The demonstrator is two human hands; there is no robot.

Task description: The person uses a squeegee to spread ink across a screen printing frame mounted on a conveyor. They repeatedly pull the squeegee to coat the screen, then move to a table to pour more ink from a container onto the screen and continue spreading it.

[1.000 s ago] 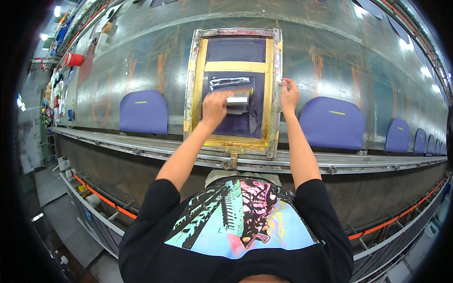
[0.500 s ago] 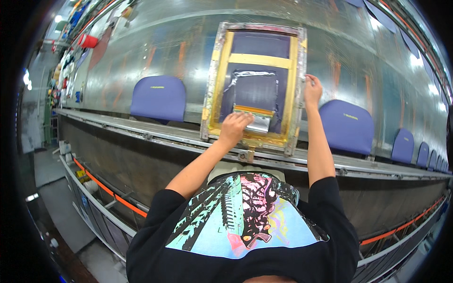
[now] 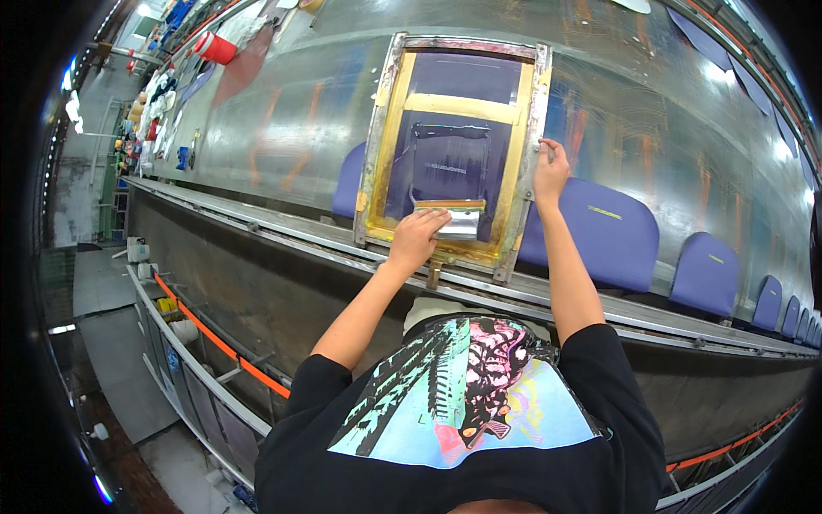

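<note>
Only partly visible, the squeegee (image 3: 463,225) (end under left fingers (image 3: 433,221))

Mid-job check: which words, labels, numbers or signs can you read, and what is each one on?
I locate lettering but don't copy it.
Dark mesh inside the frame: one pale line, wording withheld.
Purple panel right of the frame: one yellow line, too small to read surely.
Next panel rightward: yellow marking, too small.
Farther panels: any marks too small.
Black shirt: colourful graphic, no clear words.
</note>
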